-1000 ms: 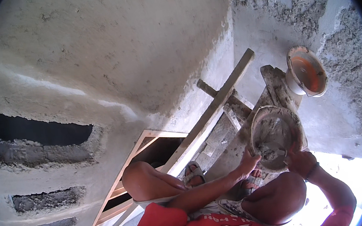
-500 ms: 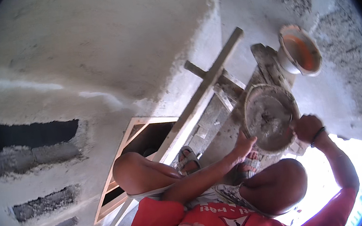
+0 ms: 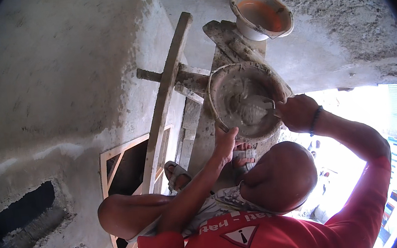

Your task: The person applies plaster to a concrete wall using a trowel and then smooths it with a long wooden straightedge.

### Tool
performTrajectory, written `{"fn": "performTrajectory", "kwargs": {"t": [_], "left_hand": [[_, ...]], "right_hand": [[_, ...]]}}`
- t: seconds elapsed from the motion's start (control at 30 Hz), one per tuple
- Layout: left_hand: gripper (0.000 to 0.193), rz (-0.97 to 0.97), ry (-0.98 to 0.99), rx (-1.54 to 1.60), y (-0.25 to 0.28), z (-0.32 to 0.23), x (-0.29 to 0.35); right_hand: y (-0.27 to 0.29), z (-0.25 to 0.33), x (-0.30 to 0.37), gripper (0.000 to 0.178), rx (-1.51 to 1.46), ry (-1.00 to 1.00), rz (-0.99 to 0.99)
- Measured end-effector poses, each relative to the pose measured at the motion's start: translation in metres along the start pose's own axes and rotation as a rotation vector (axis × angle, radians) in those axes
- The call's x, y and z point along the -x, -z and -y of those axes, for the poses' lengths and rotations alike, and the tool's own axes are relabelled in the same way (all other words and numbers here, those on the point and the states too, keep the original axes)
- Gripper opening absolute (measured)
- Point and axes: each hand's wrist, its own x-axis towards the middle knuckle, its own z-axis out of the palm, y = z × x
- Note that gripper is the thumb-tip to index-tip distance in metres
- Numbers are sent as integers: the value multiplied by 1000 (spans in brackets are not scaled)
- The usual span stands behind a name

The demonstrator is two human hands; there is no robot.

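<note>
A round bucket point(image 3: 213, 98) with wet grey mortar point(image 3: 234, 90) inside stands before me on a mortar-smeared plank. My left hand point(image 3: 226, 141) is closed on its near left rim, the thumb lying over the edge. My right hand point(image 3: 299, 113), a dark band on its wrist, is closed round the handle of a trowel at the right rim. The trowel's blade point(image 3: 254, 110), coated in mortar, lies in the mix. The right fingers hide most of the handle.
Beyond the bucket, a pale bucket point(image 3: 256, 32) with an orange inside stands at the plank's far end. A long wooden beam point(image 3: 166, 96) slants along the left over a crosspiece. A wooden frame point(image 3: 105, 178) leans by the plastered wall point(image 3: 66, 80). Bright open space drops off to the right.
My view has swung so the buckets and beam sit further left. The trowel blade now shows in the mortar beside my right hand. My left hand stays on the rim.
</note>
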Motion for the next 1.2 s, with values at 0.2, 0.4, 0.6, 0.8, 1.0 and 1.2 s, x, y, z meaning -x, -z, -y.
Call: {"fn": "performTrajectory", "kwargs": {"t": [0.2,0.4,0.6,0.8,1.0,1.2], "left_hand": [[52,29,2,50,5,12,-9],[51,52,-20,49,-6,-6,1],[55,-66,-27,32,-8,6,-4],[63,-87,-85,-168,6,21,-16],[62,-87,-96,-216,-1,8,-9],[59,-114,-69,-167,-6,-6,3]], "right_hand": [[-23,3,-12,19,-35,-71,200],[52,-6,-19,26,56,-178,12],[-20,-31,-45,28,71,-187,-213],[-7,-2,-12,22,25,-25,47],[3,8,-13,19,24,74,62],[44,-5,-22,19,152,-101,-23]]}}
